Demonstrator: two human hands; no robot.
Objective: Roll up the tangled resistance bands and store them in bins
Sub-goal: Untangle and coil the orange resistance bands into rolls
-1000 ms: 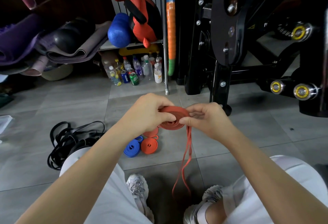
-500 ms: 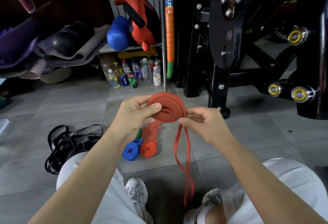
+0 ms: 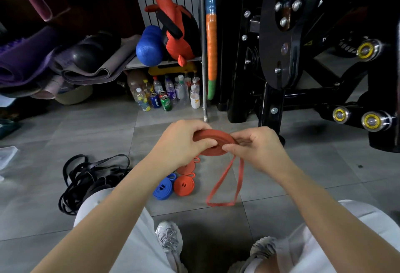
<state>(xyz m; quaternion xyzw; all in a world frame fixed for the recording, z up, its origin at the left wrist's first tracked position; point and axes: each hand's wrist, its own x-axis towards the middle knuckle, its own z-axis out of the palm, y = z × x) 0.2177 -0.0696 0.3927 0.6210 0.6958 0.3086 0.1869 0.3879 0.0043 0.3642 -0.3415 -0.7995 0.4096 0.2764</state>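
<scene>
I hold a partly rolled red resistance band over the floor, coil lying nearly flat. My left hand grips the coil from the left, thumb on top. My right hand pinches its right edge. The band's loose tail hangs down in a short loop. On the tiles below lie rolled bands: a blue one, an orange one and another orange one partly hidden behind my left hand. A tangled heap of black bands lies to the left.
A black weight machine stands at the right. Bottles and cans line the back under a shelf. Rolled mats pile up at the left. A clear plastic bin's corner shows at the left edge. My knees and shoes are below.
The coil has tipped from upright to nearly flat and grown with another turn. The hanging tail has become shorter and lifted off my shoes.
</scene>
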